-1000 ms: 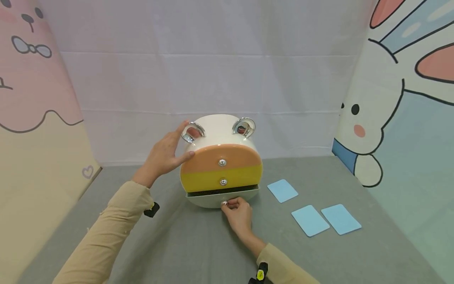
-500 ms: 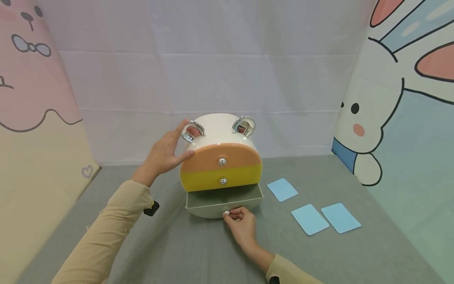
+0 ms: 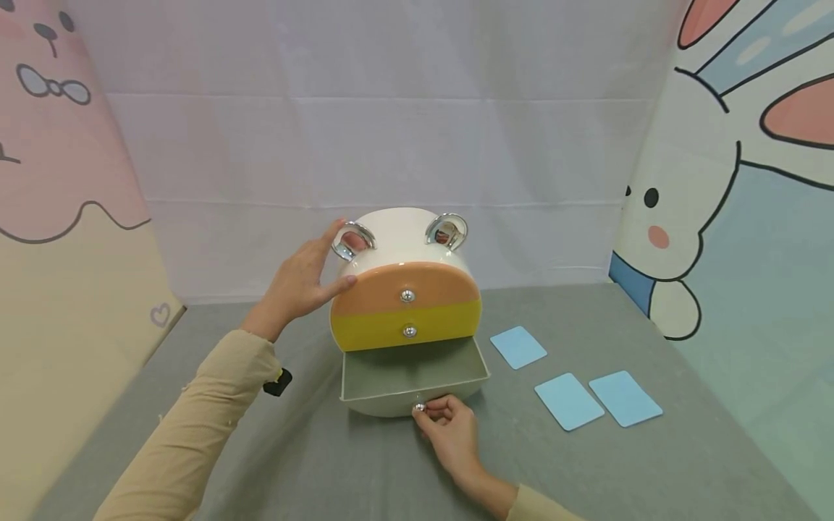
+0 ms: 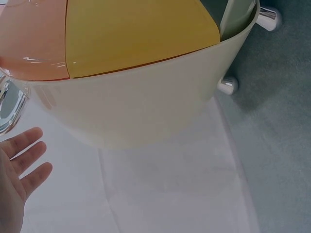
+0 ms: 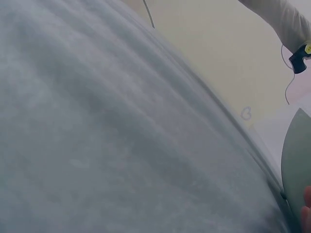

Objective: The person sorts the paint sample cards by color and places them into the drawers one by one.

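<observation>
A small white drawer box [image 3: 399,235] with chrome ears stands on the table, showing an orange drawer [image 3: 371,289], a yellow drawer [image 3: 365,331] and a pale green bottom drawer [image 3: 384,376] pulled well out. Nothing shows inside the green drawer. Between thumb and fingertips my right hand [image 3: 454,438] pinches its silver knob [image 3: 419,407]. My left hand [image 3: 301,278] rests against the box's upper left side, thumb by the orange front, fingers near the left ear [image 3: 345,250]. Its fingers [image 4: 35,178] look straight and spread in the left wrist view.
To the right of the box lie three light blue cards [image 3: 519,347] on the grey cloth [image 3: 313,449]. A white backdrop [image 3: 391,145] hangs behind, with cartoon-printed panels at both sides. Chrome feet [image 4: 228,86] hold the box off the table.
The green drawer has slid out toward me, from a narrow gap to well open, as my right hand draws its knob. My left hand has stayed on the box.
</observation>
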A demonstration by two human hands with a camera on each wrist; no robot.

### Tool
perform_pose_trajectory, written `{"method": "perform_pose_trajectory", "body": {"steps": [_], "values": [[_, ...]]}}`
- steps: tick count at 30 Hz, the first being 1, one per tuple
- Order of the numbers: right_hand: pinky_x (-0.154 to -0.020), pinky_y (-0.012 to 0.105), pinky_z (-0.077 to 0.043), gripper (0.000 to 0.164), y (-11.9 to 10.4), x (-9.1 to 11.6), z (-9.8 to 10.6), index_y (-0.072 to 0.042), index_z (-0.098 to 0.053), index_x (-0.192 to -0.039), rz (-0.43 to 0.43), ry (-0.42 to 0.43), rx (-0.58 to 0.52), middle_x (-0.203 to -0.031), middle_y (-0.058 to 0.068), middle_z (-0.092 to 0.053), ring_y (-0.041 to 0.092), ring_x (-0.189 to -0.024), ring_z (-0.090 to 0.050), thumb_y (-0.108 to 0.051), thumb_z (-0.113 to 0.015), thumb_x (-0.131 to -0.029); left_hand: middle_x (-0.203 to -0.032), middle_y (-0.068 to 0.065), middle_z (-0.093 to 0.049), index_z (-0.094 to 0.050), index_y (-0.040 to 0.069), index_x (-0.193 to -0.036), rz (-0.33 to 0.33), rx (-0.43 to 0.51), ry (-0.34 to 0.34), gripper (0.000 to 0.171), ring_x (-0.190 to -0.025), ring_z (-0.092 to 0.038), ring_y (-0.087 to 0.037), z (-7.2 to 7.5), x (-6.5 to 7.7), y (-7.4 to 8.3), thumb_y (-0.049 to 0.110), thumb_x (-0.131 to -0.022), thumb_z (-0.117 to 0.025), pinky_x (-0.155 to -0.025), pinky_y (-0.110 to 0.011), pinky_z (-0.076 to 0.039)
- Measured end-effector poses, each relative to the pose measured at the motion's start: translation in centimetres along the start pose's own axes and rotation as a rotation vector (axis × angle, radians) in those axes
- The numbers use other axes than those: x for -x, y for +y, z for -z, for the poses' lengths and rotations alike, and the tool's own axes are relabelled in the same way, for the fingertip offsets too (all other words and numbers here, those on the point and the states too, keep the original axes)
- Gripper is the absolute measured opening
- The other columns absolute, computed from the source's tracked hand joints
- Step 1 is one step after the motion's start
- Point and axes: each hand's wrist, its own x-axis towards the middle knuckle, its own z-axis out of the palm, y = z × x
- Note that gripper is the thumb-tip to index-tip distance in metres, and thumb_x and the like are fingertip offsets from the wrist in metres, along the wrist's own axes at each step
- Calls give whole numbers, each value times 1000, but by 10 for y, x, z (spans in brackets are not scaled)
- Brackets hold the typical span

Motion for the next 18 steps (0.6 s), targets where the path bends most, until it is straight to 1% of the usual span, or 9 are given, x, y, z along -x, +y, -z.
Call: {"method": "perform_pose_trajectory", "body": {"steps": [4, 13, 18], "values": [[-43, 20, -44, 14, 0, 5, 1, 9, -59, -79, -10, -10, -1, -70, 14, -64, 19, -44, -56, 0, -69, -75, -121, -22, -52, -12, 22, -147, -2, 1, 0, 83, -104, -49, -35, 1, 0, 0, 46, -82, -58, -78, -53, -43], [-42, 19, -43, 14, 2, 7, 0, 10, -59, -80, -18, 3, -23, -72, 16, -65, 16, -43, -55, 2, -69, -74, -125, -21, -50, -12, 23, -147, 13, 7, -8, 83, -105, -48, -34, 2, 1, 1, 43, -81, -60, -78, -53, -43], [-41, 17, -42, 13, -1, 9, 1, 9, -60, -80, -8, 1, 6, -72, 17, -65, 16, -43, -55, 2, -69, -74, -126, -21, -49, -12, 23, -147, 12, 9, -5, 83, -106, -48, -34, 1, 0, 1, 44, -82, -59, -78, -53, -43]]}}
